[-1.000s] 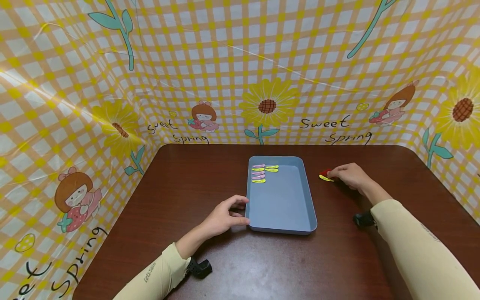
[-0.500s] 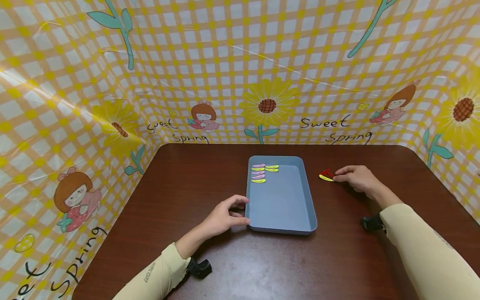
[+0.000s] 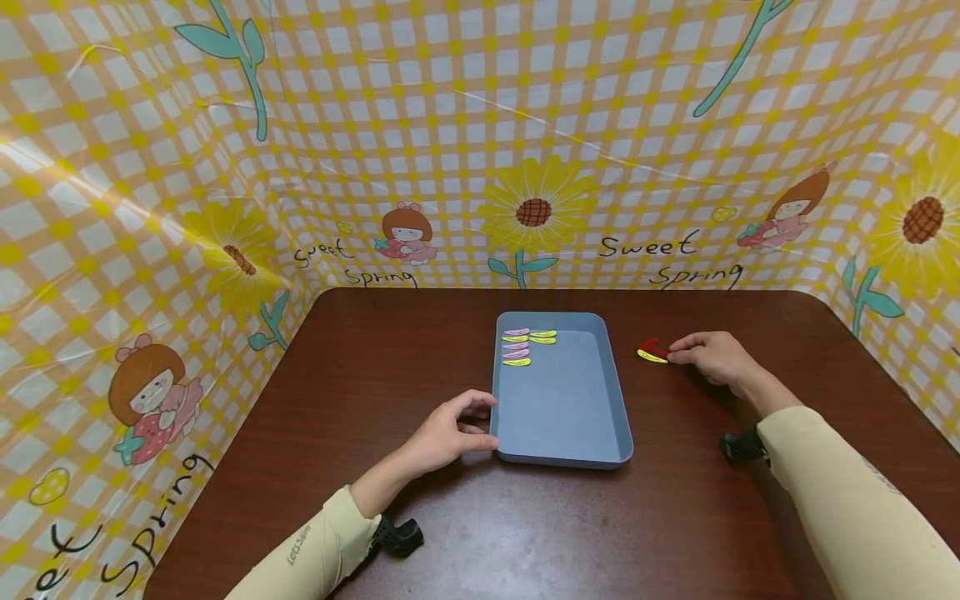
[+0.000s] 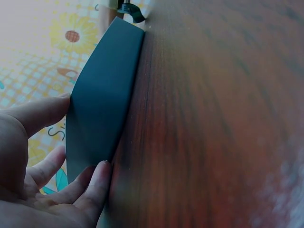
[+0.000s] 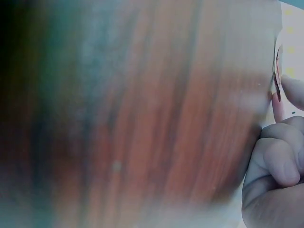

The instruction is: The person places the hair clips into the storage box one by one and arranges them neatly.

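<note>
Left of the blue-grey tray, my left hand rests its fingertips and thumb on the outer side wall, fingers loosely bent; in the left wrist view, the fingers touch that wall. To the tray's right, my right hand pinches the end of a red hair clip between thumb and index finger. Beside it lies a yellow hair clip, close to the thumb. The right wrist view shows only a thin clip edge at the fingers, the rest being blurred.
Inside the tray, pink clips and yellow clips lie in two columns at the far left corner. The dark brown table extends around the tray. A checked, flower-printed sheet stands behind and at both sides.
My right hand has drawn back slightly to the right, uncovering more of the red and yellow clips. The red clips have shifted a little. My left hand and the tray have stayed in place.
</note>
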`<state>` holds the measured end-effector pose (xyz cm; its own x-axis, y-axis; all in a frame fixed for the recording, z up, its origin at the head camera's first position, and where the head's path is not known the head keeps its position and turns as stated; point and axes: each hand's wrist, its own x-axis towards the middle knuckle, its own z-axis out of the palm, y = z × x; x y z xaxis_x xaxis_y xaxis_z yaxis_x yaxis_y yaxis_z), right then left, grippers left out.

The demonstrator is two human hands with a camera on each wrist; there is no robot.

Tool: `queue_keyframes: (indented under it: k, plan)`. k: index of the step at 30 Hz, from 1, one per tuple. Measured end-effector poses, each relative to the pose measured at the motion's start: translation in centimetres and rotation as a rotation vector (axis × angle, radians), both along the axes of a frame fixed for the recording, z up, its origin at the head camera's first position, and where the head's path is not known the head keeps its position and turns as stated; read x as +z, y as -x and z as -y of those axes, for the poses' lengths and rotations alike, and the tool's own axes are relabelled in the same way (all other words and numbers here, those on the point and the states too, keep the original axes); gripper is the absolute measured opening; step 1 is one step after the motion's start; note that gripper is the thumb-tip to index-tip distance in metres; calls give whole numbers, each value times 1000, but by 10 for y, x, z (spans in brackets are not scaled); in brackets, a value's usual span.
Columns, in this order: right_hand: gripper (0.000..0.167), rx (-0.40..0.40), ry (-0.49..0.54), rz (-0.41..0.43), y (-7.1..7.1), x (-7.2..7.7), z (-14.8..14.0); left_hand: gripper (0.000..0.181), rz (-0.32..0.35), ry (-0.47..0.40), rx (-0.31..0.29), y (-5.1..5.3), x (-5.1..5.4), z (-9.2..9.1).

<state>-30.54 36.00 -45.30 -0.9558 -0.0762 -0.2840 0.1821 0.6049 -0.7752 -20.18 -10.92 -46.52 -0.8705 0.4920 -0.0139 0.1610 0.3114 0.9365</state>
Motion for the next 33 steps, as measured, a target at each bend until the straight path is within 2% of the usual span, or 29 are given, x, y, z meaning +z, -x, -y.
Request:
queue_keyframes:
  k: [10,33]
  plan:
    - [53,10,35,10,-2,0,-3,57,16,1,3,-1,2,0]
    - [48,-11,52,3,0,-7,-6,57,15,-10,9,0,-1,1]
